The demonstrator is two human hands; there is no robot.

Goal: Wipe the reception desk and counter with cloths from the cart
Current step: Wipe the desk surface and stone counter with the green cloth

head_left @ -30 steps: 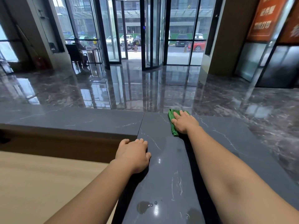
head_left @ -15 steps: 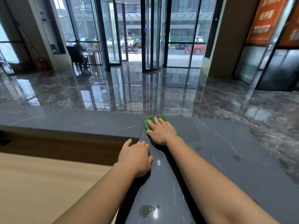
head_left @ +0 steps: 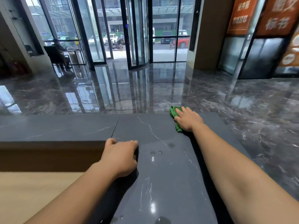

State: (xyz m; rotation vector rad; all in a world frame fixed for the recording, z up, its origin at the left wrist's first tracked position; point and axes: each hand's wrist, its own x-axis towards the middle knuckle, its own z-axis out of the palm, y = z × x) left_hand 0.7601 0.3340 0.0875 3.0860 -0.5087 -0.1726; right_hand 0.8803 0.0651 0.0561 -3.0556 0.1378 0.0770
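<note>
The dark grey, white-veined stone counter top (head_left: 161, 175) is smooth with a satin sheen and a few wet drops (head_left: 152, 153), and the crumpled green fabric cloth (head_left: 173, 112) at its far edge looks soft and matt. Beyond the counter the dark marble floor (head_left: 129, 94) is mirror-glossy; left of the counter lies a matt, pale beige wood-look desk top (head_left: 32, 191).

Polished dark marble floor (head_left: 145, 88) across the lobby, mirroring the glass front. Revolving door (head_left: 137, 38) far centre, in black frames. Outside: white car (head_left: 111, 38) left of it, red car (head_left: 182, 42) right. Far left, a seated person (head_left: 59, 47) on a dark chair (head_left: 51, 55) beside a small table (head_left: 74, 50). Tan pillar (head_left: 210, 33) right of the door. Far right, two orange signs (head_left: 241, 15) with pale lettering, blurred, above dark glass panels (head_left: 262, 57).
</note>
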